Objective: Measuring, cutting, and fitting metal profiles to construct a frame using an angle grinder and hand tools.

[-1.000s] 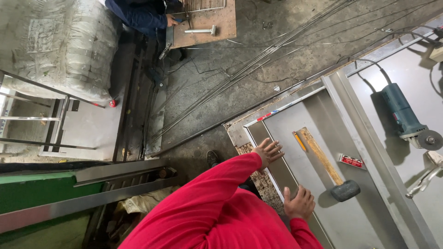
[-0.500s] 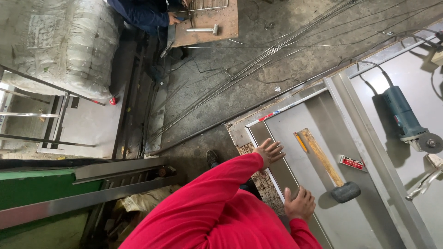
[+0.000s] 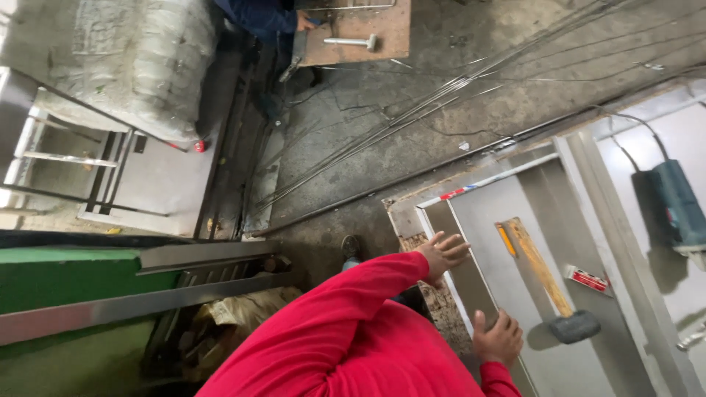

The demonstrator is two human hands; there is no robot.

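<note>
My left hand rests with fingers spread on the near corner of a grey metal panel lying flat on a workbench. My right hand is farther along the same edge, fingers curled over it and thumb raised. Both arms are in red sleeves. On the panel lie a hammer with a wooden handle, an orange marker and a small red and white packet, all just beyond my hands.
A blue angle grinder with its cord lies on the bench at the right. Long thin steel rods cross the concrete floor. Another person in a blue sleeve works at a wooden board. A wrapped white bundle and a green bench stand at the left.
</note>
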